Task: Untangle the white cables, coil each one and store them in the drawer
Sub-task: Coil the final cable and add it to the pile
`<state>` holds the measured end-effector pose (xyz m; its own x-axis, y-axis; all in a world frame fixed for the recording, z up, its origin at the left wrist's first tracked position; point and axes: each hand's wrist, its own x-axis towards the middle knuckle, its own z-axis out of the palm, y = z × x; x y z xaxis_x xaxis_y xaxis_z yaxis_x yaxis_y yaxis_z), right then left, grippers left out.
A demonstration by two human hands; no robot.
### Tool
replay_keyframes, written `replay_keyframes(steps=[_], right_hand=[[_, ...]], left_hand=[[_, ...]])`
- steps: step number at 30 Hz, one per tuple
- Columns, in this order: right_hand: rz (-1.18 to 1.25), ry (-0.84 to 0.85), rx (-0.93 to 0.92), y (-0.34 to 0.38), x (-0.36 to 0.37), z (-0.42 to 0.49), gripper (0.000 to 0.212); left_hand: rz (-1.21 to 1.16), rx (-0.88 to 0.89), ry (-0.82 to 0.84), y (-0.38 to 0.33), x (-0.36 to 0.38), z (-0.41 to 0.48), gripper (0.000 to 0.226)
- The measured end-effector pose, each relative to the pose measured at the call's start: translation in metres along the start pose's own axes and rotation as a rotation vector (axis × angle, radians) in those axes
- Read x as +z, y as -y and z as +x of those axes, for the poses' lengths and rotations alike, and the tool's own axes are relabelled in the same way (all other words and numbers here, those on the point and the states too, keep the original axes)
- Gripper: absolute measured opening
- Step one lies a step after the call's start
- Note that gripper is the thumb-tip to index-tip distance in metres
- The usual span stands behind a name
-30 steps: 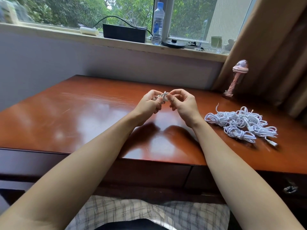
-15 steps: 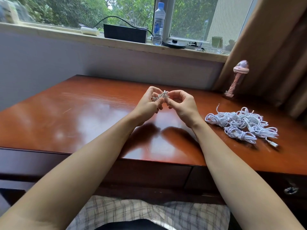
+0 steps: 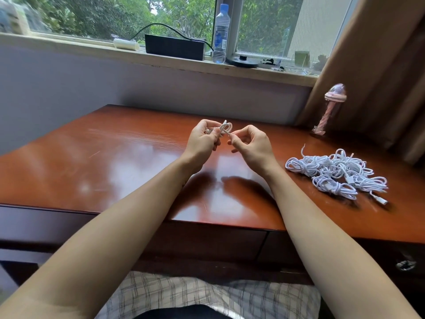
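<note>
**One cable in hand, a pile to go**

Above the middle of the glossy reddish-brown wooden desk (image 3: 119, 162), both hands work a single thin white cable (image 3: 225, 128). The left hand (image 3: 202, 141) is closed around a small bundle of its loops, with one loop standing up above the fingers. The right hand (image 3: 253, 146) pinches a short run of the same cable between thumb and forefinger, its other fingers loosely curled and holding nothing more. This looks like the last wrap of a coil, or the tucking-in of its end; the hands hide which.

On the right side of the desk, well apart from the hands, lies the heap of white cables (image 3: 335, 172). Several of them sit in rough loops, but they overlap and cross, and one plug end trails out toward the desk's front edge, so I judge them still to be sorted.

The dark drawer front with a metal pull (image 3: 406, 264), below the desk's right end, appears closed, and no cable is seen stored. By that reading, the task is in an early-to-middle stage: the pile remains and the storing is not begun.
</note>
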<state>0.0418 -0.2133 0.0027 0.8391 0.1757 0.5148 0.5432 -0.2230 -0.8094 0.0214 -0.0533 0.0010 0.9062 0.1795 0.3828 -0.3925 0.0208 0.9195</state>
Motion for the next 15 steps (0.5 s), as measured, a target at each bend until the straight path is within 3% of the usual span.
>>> replay_keyframes(steps=[9,15], right_hand=[[-0.058,-0.051,-0.006,-0.0014,-0.0040,0.0023,0.016],[-0.059,-0.050,-0.031,-0.0041,-0.0081,0.0032,0.013]], left_hand=[[-0.026,0.036,0.046,-0.0048,0.0013,-0.0042,0.018],[0.030,0.018,0.080,-0.0016,-0.0020,-0.0039,0.003]])
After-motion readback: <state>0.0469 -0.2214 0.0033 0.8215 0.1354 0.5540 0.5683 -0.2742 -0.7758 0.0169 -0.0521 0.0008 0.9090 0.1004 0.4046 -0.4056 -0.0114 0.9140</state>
